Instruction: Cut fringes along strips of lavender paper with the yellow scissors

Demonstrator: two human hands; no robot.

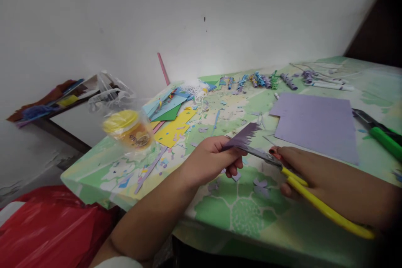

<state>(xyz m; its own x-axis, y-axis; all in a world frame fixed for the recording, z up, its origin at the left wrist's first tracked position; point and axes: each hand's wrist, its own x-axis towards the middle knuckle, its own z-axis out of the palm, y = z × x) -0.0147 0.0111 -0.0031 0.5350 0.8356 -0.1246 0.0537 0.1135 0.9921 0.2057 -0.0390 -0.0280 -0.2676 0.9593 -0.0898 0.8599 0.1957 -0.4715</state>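
Pinched in my left hand (216,157) is a small strip of purple paper (243,136), its far edge cut into a fringe. My right hand (309,169) grips a pair of scissors (326,211) with yellow handles. The metal blades point left and reach the purple strip beside my left fingers; whether they are parted is hard to make out. Beyond my right hand lies a larger purple sheet (315,125) on the table. Purple paper scraps (262,188) are scattered under my hands.
Several fringed paper rolls (259,79) stretch along the back near white markers (333,85). Left stand a yellow-lidded tub (125,130) in plastic, coloured sheets (176,127) and white shredded string (194,88). A green-handled cutter (385,138) lies right. A red bag (56,226) sits below the table's left edge.
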